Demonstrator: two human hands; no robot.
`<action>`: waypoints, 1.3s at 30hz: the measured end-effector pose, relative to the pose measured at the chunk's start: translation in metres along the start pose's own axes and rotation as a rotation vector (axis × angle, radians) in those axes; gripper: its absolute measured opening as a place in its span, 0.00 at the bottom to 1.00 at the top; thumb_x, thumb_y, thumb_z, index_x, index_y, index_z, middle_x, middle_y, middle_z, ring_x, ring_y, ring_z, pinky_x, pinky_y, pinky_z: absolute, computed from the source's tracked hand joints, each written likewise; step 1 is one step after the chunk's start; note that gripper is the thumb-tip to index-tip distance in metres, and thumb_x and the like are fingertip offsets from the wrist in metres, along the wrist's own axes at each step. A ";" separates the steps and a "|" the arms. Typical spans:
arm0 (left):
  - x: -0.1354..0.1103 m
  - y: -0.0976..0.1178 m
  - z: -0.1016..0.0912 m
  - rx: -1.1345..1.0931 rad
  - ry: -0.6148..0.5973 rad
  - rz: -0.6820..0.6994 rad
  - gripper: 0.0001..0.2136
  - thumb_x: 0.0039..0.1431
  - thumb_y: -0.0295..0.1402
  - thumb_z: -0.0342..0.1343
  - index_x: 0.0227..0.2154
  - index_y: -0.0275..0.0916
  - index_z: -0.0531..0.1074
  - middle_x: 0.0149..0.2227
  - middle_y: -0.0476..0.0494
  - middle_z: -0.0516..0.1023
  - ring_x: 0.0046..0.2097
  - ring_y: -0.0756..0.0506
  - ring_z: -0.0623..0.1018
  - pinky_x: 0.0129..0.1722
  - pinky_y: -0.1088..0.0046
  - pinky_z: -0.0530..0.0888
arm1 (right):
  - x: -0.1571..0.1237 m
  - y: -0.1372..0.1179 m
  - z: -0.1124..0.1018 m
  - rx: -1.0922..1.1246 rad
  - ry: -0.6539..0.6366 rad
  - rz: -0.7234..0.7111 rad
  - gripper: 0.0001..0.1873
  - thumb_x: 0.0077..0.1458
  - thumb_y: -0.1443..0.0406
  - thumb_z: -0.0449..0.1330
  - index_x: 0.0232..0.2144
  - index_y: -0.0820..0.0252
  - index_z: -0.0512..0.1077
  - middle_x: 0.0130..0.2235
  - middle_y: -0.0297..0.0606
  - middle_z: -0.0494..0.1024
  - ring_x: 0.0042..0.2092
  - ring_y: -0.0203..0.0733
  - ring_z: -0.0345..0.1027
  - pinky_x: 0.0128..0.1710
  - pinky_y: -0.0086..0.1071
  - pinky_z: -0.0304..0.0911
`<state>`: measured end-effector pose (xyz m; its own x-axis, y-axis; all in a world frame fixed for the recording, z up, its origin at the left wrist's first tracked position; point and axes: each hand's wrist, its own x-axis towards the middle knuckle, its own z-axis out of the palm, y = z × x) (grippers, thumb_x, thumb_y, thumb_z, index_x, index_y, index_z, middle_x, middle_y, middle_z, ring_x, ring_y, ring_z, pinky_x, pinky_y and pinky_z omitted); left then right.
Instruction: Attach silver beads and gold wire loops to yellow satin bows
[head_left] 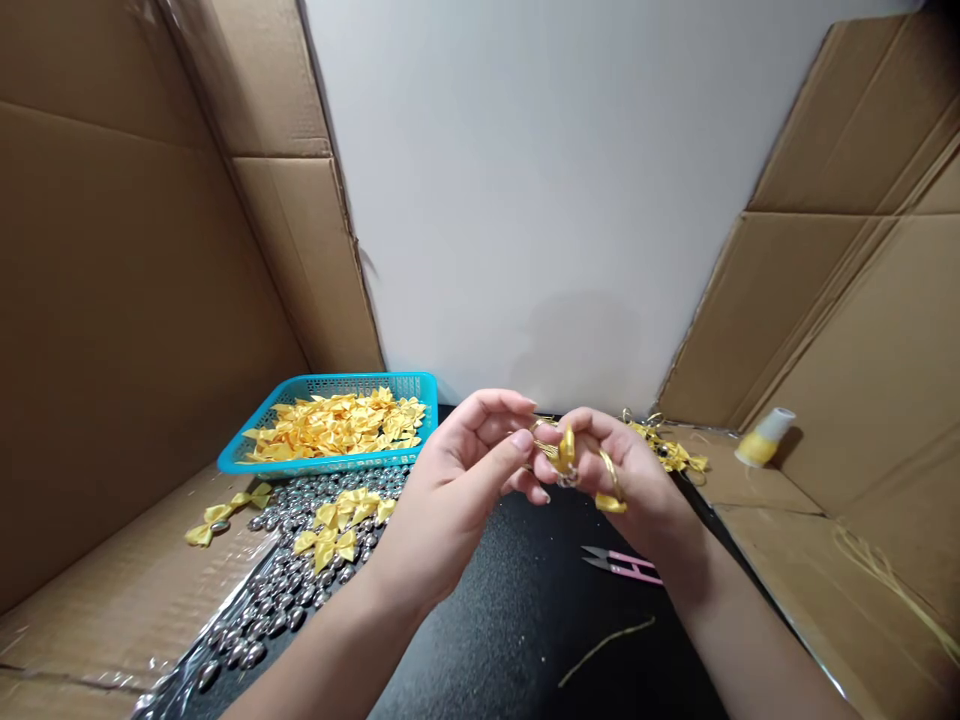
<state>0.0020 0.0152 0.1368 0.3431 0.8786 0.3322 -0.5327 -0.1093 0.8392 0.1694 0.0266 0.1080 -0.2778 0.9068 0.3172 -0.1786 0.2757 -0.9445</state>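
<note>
My left hand (461, 480) and my right hand (630, 480) meet above the black table top (510, 610). Both pinch a small yellow ribbon bow (564, 450) with gold cord between the fingertips. A loop of gold cord (611, 478) hangs over my right hand's fingers. Both hands are closed on the piece. To the left stands a blue basket (300, 462) heaped with yellow bows. In front of the basket lies a spread of silver beads (285, 590) with a few loose bows (341, 525) on top.
Pink thread snips (626, 566) lie on the table under my right wrist. A cut piece of gold cord (604, 645) lies nearer me. Finished bows (667, 450) pile at the back right. A yellow thread spool (763, 440) rests on cardboard. Cardboard walls enclose both sides.
</note>
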 end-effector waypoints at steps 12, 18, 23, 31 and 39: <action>-0.002 0.005 -0.003 0.005 0.013 -0.062 0.04 0.59 0.26 0.58 0.36 0.40 0.70 0.34 0.51 0.75 0.24 0.58 0.72 0.18 0.88 0.71 | -0.003 -0.006 0.012 -0.082 -0.020 -0.037 0.13 0.51 0.56 0.66 0.29 0.60 0.73 0.27 0.33 0.71 0.29 0.33 0.62 0.28 0.27 0.59; 0.002 0.004 -0.004 -0.009 0.168 -0.104 0.09 0.54 0.25 0.61 0.37 0.39 0.70 0.35 0.50 0.75 0.22 0.57 0.70 0.16 0.87 0.69 | -0.007 -0.012 0.012 -0.168 0.076 -0.002 0.17 0.48 0.53 0.67 0.24 0.61 0.72 0.24 0.32 0.70 0.25 0.31 0.57 0.22 0.25 0.55; 0.005 -0.001 -0.006 0.093 0.161 -0.080 0.04 0.54 0.27 0.61 0.32 0.39 0.71 0.34 0.51 0.74 0.22 0.58 0.67 0.16 0.86 0.66 | -0.010 -0.017 0.018 -0.222 0.121 -0.016 0.11 0.48 0.59 0.67 0.25 0.60 0.73 0.24 0.32 0.71 0.25 0.30 0.58 0.22 0.24 0.56; -0.002 0.004 -0.001 0.627 0.085 0.243 0.03 0.53 0.26 0.61 0.26 0.39 0.76 0.37 0.45 0.75 0.40 0.48 0.74 0.29 0.81 0.71 | -0.017 -0.019 0.019 -0.370 0.173 -0.081 0.07 0.47 0.62 0.67 0.26 0.58 0.75 0.25 0.33 0.69 0.24 0.32 0.55 0.20 0.26 0.51; -0.005 0.011 0.001 0.750 0.023 0.242 0.03 0.55 0.31 0.61 0.28 0.40 0.79 0.38 0.42 0.76 0.39 0.46 0.76 0.31 0.76 0.74 | -0.018 -0.023 0.018 -0.405 0.130 -0.088 0.10 0.49 0.61 0.67 0.23 0.59 0.72 0.22 0.30 0.63 0.21 0.29 0.47 0.18 0.27 0.44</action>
<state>-0.0048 0.0088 0.1445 0.2641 0.7988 0.5406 0.0768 -0.5761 0.8138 0.1615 -0.0018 0.1252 -0.1521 0.8998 0.4089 0.1954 0.4329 -0.8800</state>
